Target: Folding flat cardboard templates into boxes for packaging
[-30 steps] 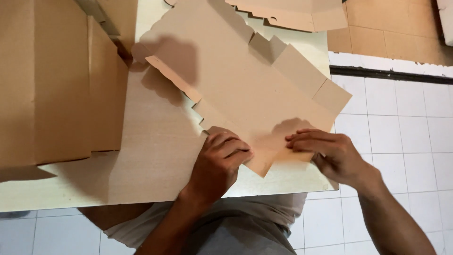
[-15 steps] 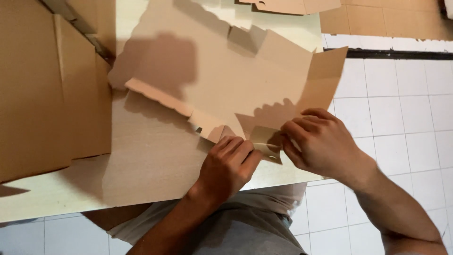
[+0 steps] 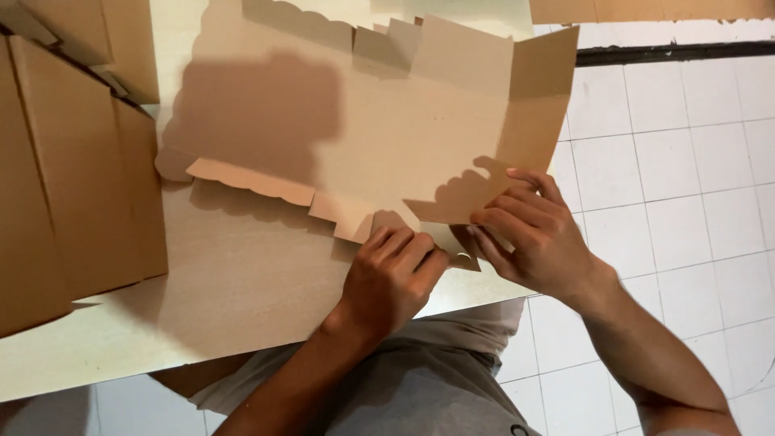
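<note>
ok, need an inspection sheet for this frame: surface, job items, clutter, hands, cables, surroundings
Surface: pale wood-grain table, near edge toward the person.
Job's things: flat die-cut cardboard blank with scalloped edges, right flap raised, near flaps partly folded.
Clutter: stacked brown cardboard pieces at the table's left; more cardboard at the top edge.
Grippers: left hand presses on the blank's near edge; right hand grips the near right corner flap.
Cables: nothing seen.
Surroundings: white tiled floor with a dark strip across it.

In front of me, a pale wood-grain tabletop (image 3: 242,282) carries a flat, die-cut brown cardboard box blank (image 3: 404,137) with scalloped flaps, and beside it a stack of brown cardboard sheets (image 3: 64,178).
</note>
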